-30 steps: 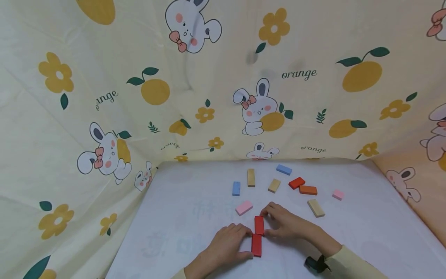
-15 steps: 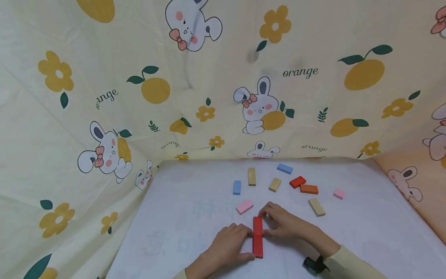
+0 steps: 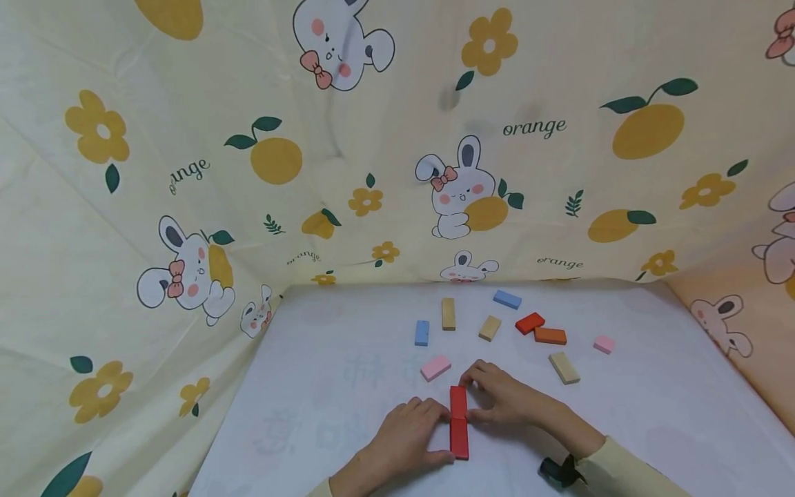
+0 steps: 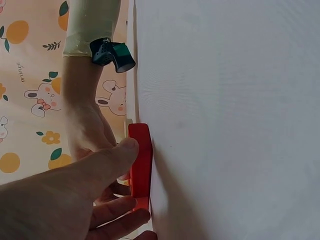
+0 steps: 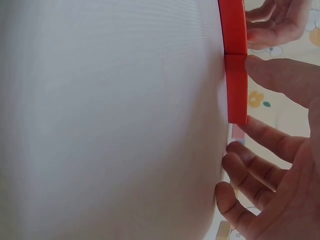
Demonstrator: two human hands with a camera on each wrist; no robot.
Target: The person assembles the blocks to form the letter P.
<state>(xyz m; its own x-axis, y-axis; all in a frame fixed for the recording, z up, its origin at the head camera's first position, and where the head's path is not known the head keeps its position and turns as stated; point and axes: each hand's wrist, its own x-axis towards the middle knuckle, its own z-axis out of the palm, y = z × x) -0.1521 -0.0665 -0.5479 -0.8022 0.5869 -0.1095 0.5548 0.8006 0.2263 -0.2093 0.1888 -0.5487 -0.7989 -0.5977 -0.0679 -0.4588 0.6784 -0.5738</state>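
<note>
Two red blocks lie end to end in a straight line on the white table, their ends meeting. On the nearer red block [image 3: 459, 442] my left hand [image 3: 406, 436] keeps its thumb at the near end and its fingers along the left side, pinching it. My right hand [image 3: 506, 399] holds the farther red block [image 3: 457, 400], index finger at the far end and thumb by the joint. The right wrist view shows that thumb [image 5: 272, 75] against the block's side, the other fingers spread off it. In the left wrist view the left thumb [image 4: 125, 152] presses the red surface.
Beyond the hands lie a pink block [image 3: 436, 368], a blue block [image 3: 421, 333], several wooden blocks, another red block [image 3: 530, 323] and an orange block [image 3: 550, 336]. A small pink block [image 3: 604, 344] is farther right. Patterned cloth [image 3: 373, 138] surrounds the white table [image 3: 298, 373].
The farther red block has shifted slightly left, moved by the right hand, so it now lines up with the nearer one. Over the last half second almost nothing moved.
</note>
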